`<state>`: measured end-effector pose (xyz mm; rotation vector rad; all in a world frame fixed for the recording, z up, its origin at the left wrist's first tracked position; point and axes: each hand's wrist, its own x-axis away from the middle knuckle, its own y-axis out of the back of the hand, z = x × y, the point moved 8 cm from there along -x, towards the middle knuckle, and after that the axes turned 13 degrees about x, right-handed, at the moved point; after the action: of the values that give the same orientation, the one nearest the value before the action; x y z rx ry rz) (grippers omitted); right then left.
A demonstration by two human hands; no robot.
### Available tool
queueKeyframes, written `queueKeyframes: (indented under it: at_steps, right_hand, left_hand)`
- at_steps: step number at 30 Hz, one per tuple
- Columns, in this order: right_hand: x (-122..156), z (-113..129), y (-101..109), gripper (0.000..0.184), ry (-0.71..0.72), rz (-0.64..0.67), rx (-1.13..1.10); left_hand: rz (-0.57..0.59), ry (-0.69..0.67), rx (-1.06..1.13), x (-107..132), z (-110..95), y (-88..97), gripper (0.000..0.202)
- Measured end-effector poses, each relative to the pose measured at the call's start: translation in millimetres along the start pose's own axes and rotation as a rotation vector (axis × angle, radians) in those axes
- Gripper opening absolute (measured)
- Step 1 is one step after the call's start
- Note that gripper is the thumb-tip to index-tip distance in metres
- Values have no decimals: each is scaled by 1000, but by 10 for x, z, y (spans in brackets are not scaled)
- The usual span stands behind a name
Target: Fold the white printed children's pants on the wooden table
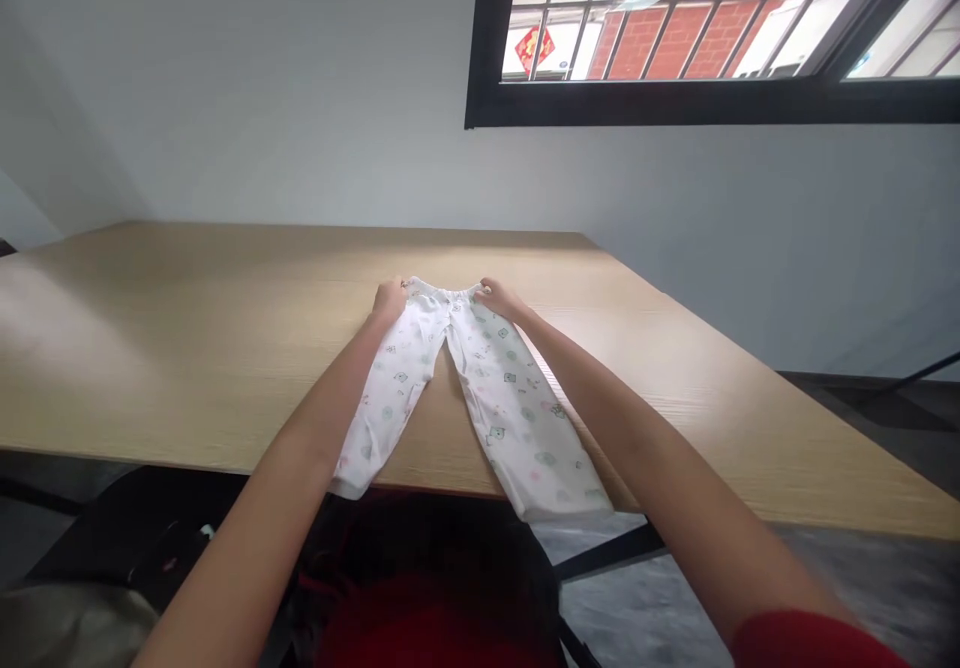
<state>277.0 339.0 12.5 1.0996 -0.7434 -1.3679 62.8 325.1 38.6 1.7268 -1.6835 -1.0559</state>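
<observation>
A small pair of white trousers point(491, 388) with a pale printed pattern lies flat on the wooden table point(187, 338), waistband away from me, legs spread toward me. Both leg ends hang a little over the near table edge. My left hand point(390, 298) pinches the left corner of the waistband. My right hand point(499, 298) pinches the right corner. Both arms reach straight out over the legs of the trousers.
The table runs wide to the left and right, and its far edge meets a grey wall. A black-framed barred window point(705, 38) sits high on the right. Below the near edge are a dark bag point(150, 538) and a black table leg point(607, 553).
</observation>
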Motion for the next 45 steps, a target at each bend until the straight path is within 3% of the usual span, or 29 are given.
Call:
queueKeyframes:
  at_steps: [2, 5, 8, 11, 13, 15, 18, 22, 24, 27, 29, 31, 34, 36, 38, 40, 41, 45]
  right_hand:
    - [20, -8, 8, 8, -7, -12, 28]
    - [195, 118, 78, 31, 40, -72, 70]
    - [536, 636, 102, 38, 339, -122, 64]
    - [907, 1322, -128, 39, 764, 103, -67]
    - [979, 1605, -319, 43, 911, 248, -73]
    - [832, 1693, -504, 45, 923, 298, 34]
    - [419, 1611, -683, 46, 817, 255, 195]
    - [79, 1529, -724, 46, 712, 199, 201]
    - [56, 1515, -690, 44, 667, 245, 105]
    - [178, 1396, -524, 43, 577, 317, -84]
    - [354, 1222, -338, 45, 524, 331, -207]
    - [577, 1000, -127, 43, 498, 335, -318]
    - [855, 634, 95, 39, 453, 356, -376]
    - [933, 412, 119, 41, 400, 388, -354]
    - [933, 280, 66, 43, 409, 406, -294]
    - [875, 244, -22, 45, 501, 378, -183]
    - [830, 238, -75, 45, 548, 354, -118]
    - [577, 162, -262, 50, 556, 282, 50]
  left_hand:
    - [-2, -41, -4, 68, -43, 60, 33]
    - [56, -149, -20, 348, -109, 162, 32]
    - [200, -274, -35, 733, -155, 154, 32]
    - [331, -360, -41, 1046, -177, 45, 38]
    - [370, -389, -53, 1217, -177, -15, 42]
    - [390, -405, -70, 1444, -165, -25, 44]
    - [434, -431, -136, 2007, -135, 42, 46]
    - [372, -450, -274, 2854, -116, 254, 49]
    - [301, -459, -313, 3105, -143, 360, 51]
    - [239, -426, -282, 3106, -243, 467, 41]
    - [245, -367, -210, 2863, -370, 461, 38]
    - [273, -406, -129, 2512, -635, 344, 40]
    - [406, -667, -37, 1985, -1205, -98, 44]
    - [534, -673, -59, 1656, -1418, -514, 48]
    - [547, -619, -69, 1443, -1537, -821, 52]
    - [527, -569, -72, 1471, -1583, -1003, 57]
    - [535, -566, -70, 1595, -1592, -1054, 59]
    - [622, -719, 7, 2540, -1644, -1036, 64]
